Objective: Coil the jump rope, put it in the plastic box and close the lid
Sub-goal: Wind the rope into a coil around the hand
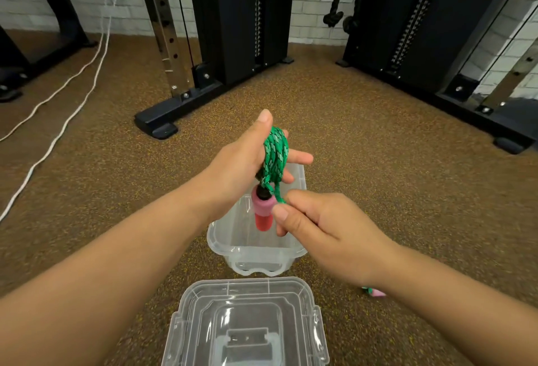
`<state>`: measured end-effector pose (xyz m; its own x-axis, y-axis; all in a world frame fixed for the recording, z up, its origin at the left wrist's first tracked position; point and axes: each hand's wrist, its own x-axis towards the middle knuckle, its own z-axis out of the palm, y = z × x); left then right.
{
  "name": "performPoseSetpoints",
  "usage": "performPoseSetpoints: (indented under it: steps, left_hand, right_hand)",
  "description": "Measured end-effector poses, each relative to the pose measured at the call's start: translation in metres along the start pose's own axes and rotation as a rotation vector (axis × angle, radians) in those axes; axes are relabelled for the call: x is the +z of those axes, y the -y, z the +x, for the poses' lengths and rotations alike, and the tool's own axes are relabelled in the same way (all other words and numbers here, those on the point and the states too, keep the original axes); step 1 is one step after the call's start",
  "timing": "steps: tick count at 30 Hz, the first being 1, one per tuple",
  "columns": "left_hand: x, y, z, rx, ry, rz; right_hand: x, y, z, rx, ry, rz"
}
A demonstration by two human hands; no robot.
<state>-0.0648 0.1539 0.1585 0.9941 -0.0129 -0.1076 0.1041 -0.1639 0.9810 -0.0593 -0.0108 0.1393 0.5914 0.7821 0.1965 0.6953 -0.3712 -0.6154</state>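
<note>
Several turns of the green jump rope point(275, 153) are wound around my left hand point(247, 159), which is raised above the clear plastic box point(233, 244). A pink and red handle point(263, 211) hangs down from the coil over the open box. My right hand point(323, 226) pinches the rope strand just below the coil, beside that handle. The second pink handle point(375, 292) peeks out on the floor under my right wrist. The clear lid point(247, 325) lies flat on the floor in front of the box, close to me.
Speckled brown rubber floor all around. Black gym machine frames point(180, 103) and weight stacks point(407, 30) stand behind the box. Two white cables point(58, 132) run across the floor at the left. A white brick wall is at the back.
</note>
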Motion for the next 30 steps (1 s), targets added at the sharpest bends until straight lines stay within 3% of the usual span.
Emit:
performPoseSetpoints:
  steps: [9, 15, 19, 25, 30]
  left_hand:
    - [0.005, 0.003, -0.007, 0.028, 0.045, 0.230]
    - [0.004, 0.003, -0.011, -0.031, 0.359, 0.182]
    - [-0.001, 0.003, -0.009, -0.105, 0.459, 0.052]
    - [-0.003, 0.001, -0.009, 0.020, 0.316, -0.134]
    - [-0.003, -0.001, -0.006, 0.012, 0.178, -0.368]
  right_hand:
    - [-0.023, -0.001, 0.012, -0.045, -0.099, 0.202]
    - [-0.038, -0.011, 0.024, 0.017, -0.180, 0.299]
    - [-0.035, -0.032, 0.032, 0.090, -0.251, 0.267]
    - [-0.010, -0.058, 0.032, 0.144, -0.273, 0.294]
    - [0.015, -0.068, 0.022, 0.192, -0.243, 0.363]
